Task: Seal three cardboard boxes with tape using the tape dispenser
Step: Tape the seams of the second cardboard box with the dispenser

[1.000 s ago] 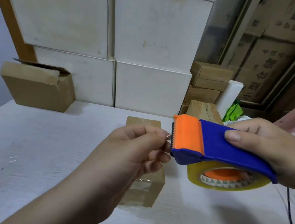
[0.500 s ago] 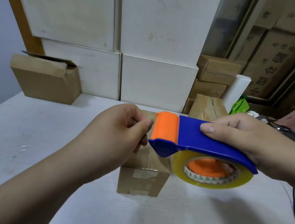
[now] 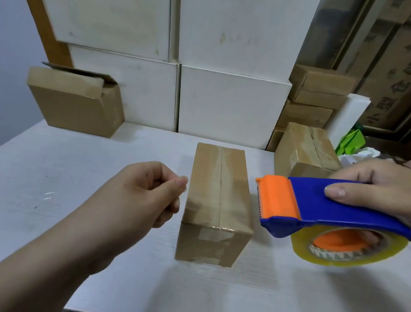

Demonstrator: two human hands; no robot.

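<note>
A small brown cardboard box (image 3: pixel 218 196) stands in the middle of the white table (image 3: pixel 51 168), with clear tape along its top seam and down its near end. My left hand (image 3: pixel 145 193) hovers just left of it, thumb and forefinger pinched; I see no tape between them. My right hand (image 3: pixel 378 191) grips the blue and orange tape dispenser (image 3: pixel 318 209) to the right of the box, above the table, with its toothed blade facing left. A roll of clear tape (image 3: pixel 354 256) hangs under it. A second taped box (image 3: pixel 305 149) sits behind the dispenser.
An open-flapped cardboard box (image 3: pixel 73 101) stands at the back left. Large white cartons (image 3: pixel 228 103) form a wall along the table's far edge. More brown boxes (image 3: pixel 320 91) and a green item (image 3: pixel 350 142) are stacked at the back right.
My hands have come apart: the left moved from the dispenser's blade to the left of the box, the dispenser shifted right. The middle box is now uncovered.
</note>
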